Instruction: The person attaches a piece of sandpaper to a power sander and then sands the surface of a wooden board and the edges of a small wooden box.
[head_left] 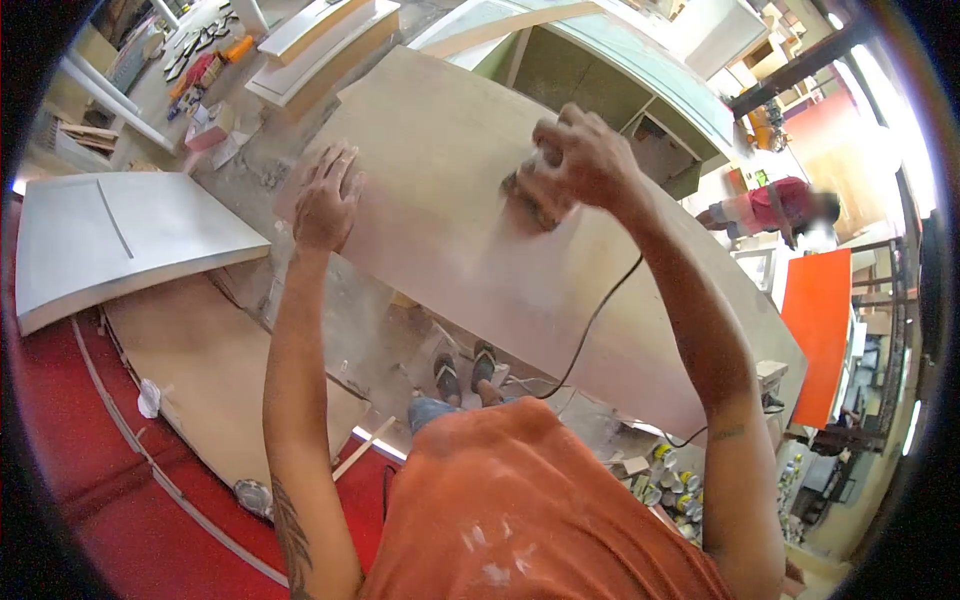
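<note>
A long, flat panel [420,150], beige and pinkish with dust, stretches out in front of me. My right hand [590,165] is closed around a small hand-held sander [532,205] that rests on the panel's surface; motion blurs the tool. A dark cord [592,340] runs from near my right wrist down across the panel. Toward the panel's left end, my left hand [328,198] lies flat with fingers stretched out, holding nothing. Pale dust coats its fingers.
Left stands a white panel [130,235] above a brown board [220,370] and red sheeting. A pale green cabinet [580,80] lies beyond my panel. An orange board [815,335] and a person in a red shirt [785,205] are at right. Cans [670,485] clutter the floor.
</note>
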